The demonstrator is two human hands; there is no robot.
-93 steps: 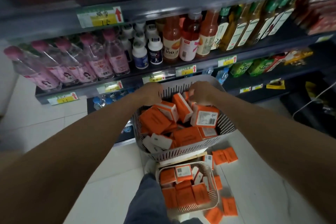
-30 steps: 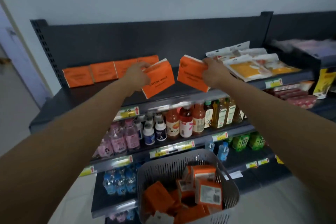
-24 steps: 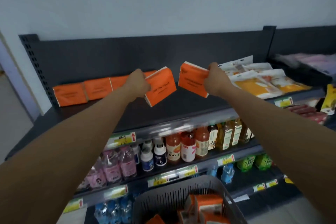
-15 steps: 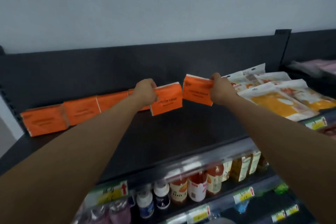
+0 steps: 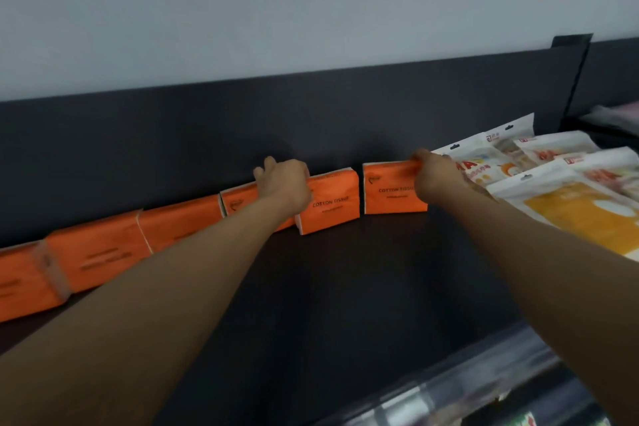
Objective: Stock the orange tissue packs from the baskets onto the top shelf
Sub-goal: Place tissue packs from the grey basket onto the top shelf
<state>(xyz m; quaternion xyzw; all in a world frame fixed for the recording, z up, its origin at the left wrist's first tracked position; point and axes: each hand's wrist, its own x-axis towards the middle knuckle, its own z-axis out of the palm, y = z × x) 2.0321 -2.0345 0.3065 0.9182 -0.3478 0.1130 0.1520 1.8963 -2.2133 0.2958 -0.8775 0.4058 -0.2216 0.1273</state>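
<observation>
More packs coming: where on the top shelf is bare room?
Bare: the top shelf in front of the orange tissue packs, out to its front edge. Crowded: the back line, where left hand and right hand grip packs, and the right end, under white pouches.
</observation>
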